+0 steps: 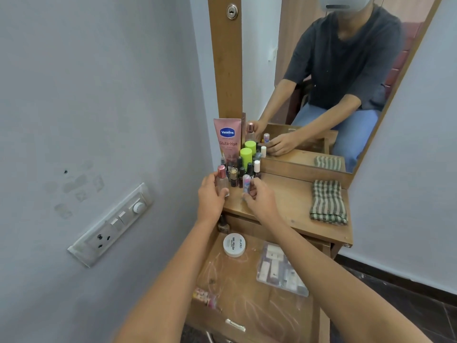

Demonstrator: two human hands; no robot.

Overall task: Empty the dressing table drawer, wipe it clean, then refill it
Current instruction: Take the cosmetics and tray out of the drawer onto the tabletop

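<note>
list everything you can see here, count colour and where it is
vaseline tube: 1, pink, tabletop back left, against mirror frame
green-capped bottle: 1, lime cap, right of the tube
nail polish bottles: several, mostly dark, clustered before the tube
clear bottle: 1, rose-gold cap, tabletop front left
small tube: 1, lilac-pink, beside the cluster
cloth: 1, green-beige check, folded, tabletop right
round jar: 1, white, open drawer, back
dark bottle: 1, brown, drawer back-left corner
plastic pack: 1, clear, drawer right
patterned tube: 1, pink, drawer front left
switchboard: 1, white, left wall
left hand: grips clear bottle
right hand: pinches small tube
</note>
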